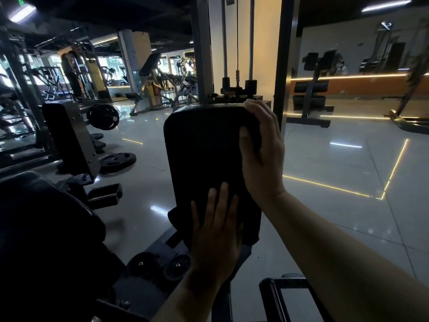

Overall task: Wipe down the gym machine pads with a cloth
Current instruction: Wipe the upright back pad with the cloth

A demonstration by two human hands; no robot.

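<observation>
A black upright machine pad (204, 149) stands in the middle of the view. A dark cloth (248, 231) lies against its lower part, its edges bunched at the left and right. My left hand (216, 231) presses flat on the cloth with straight, spread fingers. My right hand (262, 149) grips the pad's upper right edge, fingers curled over the corner and thumb on the front face.
A large black seat pad (39, 228) fills the lower left. The weight stack and cables (236, 87) rise behind the pad. Weight plates (116, 160) lie on the glossy tiled floor at left. Other machines stand at the far left and far right.
</observation>
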